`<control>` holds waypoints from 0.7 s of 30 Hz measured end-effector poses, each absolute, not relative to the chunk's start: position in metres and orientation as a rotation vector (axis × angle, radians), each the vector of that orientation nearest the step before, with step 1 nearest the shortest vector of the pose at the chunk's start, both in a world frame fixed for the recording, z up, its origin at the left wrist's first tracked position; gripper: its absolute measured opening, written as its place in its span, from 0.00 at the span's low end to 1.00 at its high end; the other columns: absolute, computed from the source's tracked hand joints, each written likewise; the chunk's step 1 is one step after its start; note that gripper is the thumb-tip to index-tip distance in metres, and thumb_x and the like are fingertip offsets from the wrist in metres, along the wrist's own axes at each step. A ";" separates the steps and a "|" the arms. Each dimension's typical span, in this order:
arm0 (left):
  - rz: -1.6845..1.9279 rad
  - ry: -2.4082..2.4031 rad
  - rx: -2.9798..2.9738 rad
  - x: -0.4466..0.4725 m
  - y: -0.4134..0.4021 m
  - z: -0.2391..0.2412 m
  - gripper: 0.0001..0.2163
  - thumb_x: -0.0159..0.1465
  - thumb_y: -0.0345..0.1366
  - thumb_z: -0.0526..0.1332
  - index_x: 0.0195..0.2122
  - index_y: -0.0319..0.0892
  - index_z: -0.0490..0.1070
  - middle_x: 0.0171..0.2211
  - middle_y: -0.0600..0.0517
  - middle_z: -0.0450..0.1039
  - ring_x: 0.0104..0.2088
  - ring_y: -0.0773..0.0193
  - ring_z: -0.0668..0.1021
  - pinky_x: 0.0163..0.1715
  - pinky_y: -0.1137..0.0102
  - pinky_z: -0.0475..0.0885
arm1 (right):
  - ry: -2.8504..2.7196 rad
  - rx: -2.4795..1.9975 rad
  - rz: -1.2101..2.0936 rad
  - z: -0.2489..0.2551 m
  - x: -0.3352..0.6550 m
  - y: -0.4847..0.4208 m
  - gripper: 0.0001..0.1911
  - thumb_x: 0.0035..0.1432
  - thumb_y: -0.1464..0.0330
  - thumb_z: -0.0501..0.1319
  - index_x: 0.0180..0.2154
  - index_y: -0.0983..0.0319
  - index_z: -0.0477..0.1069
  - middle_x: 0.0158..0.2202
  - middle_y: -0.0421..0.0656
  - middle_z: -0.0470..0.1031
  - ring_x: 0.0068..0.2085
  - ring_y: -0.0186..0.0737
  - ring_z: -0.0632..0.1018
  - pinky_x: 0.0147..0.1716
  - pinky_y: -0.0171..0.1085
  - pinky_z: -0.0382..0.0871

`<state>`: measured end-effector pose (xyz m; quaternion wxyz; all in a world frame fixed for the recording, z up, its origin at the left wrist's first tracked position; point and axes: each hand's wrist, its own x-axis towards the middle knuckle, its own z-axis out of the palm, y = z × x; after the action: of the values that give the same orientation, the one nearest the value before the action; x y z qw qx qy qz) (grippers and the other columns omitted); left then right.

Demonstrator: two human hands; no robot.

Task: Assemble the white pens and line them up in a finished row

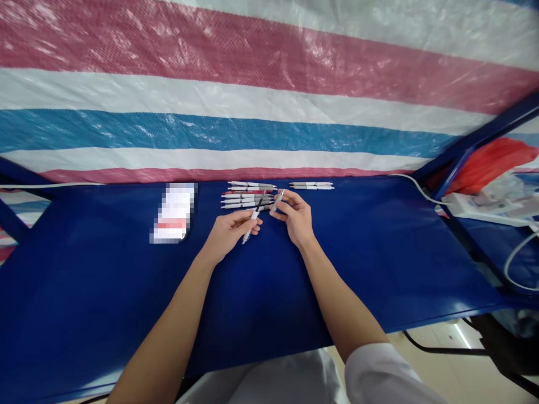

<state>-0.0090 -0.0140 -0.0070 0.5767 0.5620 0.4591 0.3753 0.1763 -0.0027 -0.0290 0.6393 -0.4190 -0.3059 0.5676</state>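
Between the thumb and fingers of my left hand (231,231) is a white pen barrel (249,231), tilted, with a dark refill (260,203) sticking out of its upper end. My right hand (298,216) pinches a grey pen grip section (278,201) with a pointed tip, apart from the barrel. Just behind my hands lies a row of white and grey pens (244,200), one of them with red on it; my fingers hide some of their ends. To the right of that row rest a few more pens (311,185).
A phone-like flat object (172,213), blurred out, lies on the blue table (252,303) to the left. Striped plastic sheeting (252,134) hangs behind. At the right are a white power strip (484,207), a cable (416,185) and a red plastic bag (488,163).
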 end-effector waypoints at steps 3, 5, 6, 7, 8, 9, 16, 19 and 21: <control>0.820 1.074 1.343 -0.012 -0.014 -0.004 0.15 0.57 0.45 0.69 0.41 0.41 0.80 0.36 0.47 0.81 0.32 0.59 0.81 0.42 0.61 0.77 | -0.708 -0.945 1.300 -0.025 0.176 -0.004 0.19 0.42 0.66 0.73 0.39 0.56 0.76 0.36 0.36 0.79 0.32 0.33 0.81 0.33 0.34 0.81; 0.786 1.060 1.365 -0.015 -0.014 -0.002 0.15 0.57 0.45 0.69 0.41 0.42 0.80 0.36 0.47 0.81 0.33 0.59 0.81 0.41 0.62 0.77 | -0.725 -0.927 1.319 -0.022 0.175 -0.005 0.17 0.41 0.67 0.73 0.38 0.56 0.77 0.35 0.35 0.79 0.33 0.33 0.81 0.34 0.35 0.81; 0.769 1.051 1.377 -0.016 -0.013 -0.001 0.14 0.58 0.45 0.69 0.41 0.43 0.80 0.36 0.47 0.81 0.33 0.59 0.81 0.41 0.62 0.77 | -0.729 -0.921 1.328 -0.020 0.175 -0.006 0.17 0.41 0.67 0.73 0.37 0.57 0.77 0.34 0.35 0.79 0.33 0.33 0.81 0.34 0.35 0.81; 0.750 1.042 1.390 -0.018 -0.013 0.000 0.14 0.58 0.45 0.68 0.41 0.43 0.81 0.36 0.47 0.81 0.33 0.59 0.81 0.41 0.63 0.77 | -0.730 -0.920 1.333 -0.019 0.175 -0.007 0.16 0.41 0.67 0.73 0.36 0.57 0.77 0.33 0.35 0.78 0.32 0.33 0.81 0.34 0.36 0.81; 0.733 1.035 1.401 -0.019 -0.013 0.001 0.13 0.59 0.44 0.68 0.41 0.43 0.81 0.36 0.47 0.81 0.34 0.59 0.81 0.41 0.63 0.77 | -0.725 -0.925 1.332 -0.017 0.174 -0.007 0.15 0.41 0.67 0.73 0.35 0.57 0.77 0.32 0.35 0.78 0.32 0.33 0.81 0.34 0.36 0.81; 0.715 1.029 1.409 -0.021 -0.012 0.001 0.13 0.59 0.44 0.68 0.40 0.43 0.81 0.36 0.47 0.81 0.34 0.59 0.81 0.41 0.63 0.77 | -0.717 -0.933 1.326 -0.016 0.174 -0.007 0.15 0.41 0.67 0.72 0.35 0.58 0.77 0.31 0.35 0.78 0.31 0.33 0.80 0.33 0.36 0.81; 0.637 0.984 1.420 -0.023 -0.013 0.005 0.12 0.59 0.43 0.68 0.40 0.42 0.81 0.35 0.47 0.82 0.34 0.59 0.82 0.40 0.64 0.77 | -0.654 -0.854 1.252 -0.012 0.179 -0.007 0.11 0.45 0.66 0.71 0.34 0.57 0.76 0.33 0.35 0.77 0.31 0.32 0.80 0.31 0.33 0.80; 0.605 0.983 1.418 -0.023 -0.014 0.005 0.12 0.59 0.43 0.67 0.40 0.42 0.81 0.35 0.47 0.82 0.34 0.59 0.82 0.40 0.65 0.77 | -0.626 -0.818 1.242 -0.013 0.181 -0.007 0.10 0.45 0.67 0.70 0.33 0.57 0.75 0.33 0.35 0.76 0.32 0.32 0.80 0.31 0.33 0.80; 0.592 0.979 1.407 -0.023 -0.014 0.005 0.12 0.59 0.43 0.67 0.40 0.42 0.81 0.36 0.46 0.82 0.34 0.59 0.82 0.40 0.65 0.77 | -0.609 -0.825 1.226 -0.013 0.182 -0.007 0.09 0.46 0.67 0.69 0.33 0.56 0.73 0.34 0.35 0.75 0.33 0.32 0.79 0.31 0.33 0.80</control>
<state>-0.0234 -0.0145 0.0048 0.6165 0.6108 0.4252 0.2570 0.1824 -0.0074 -0.0130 0.6974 -0.3699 -0.2731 0.5497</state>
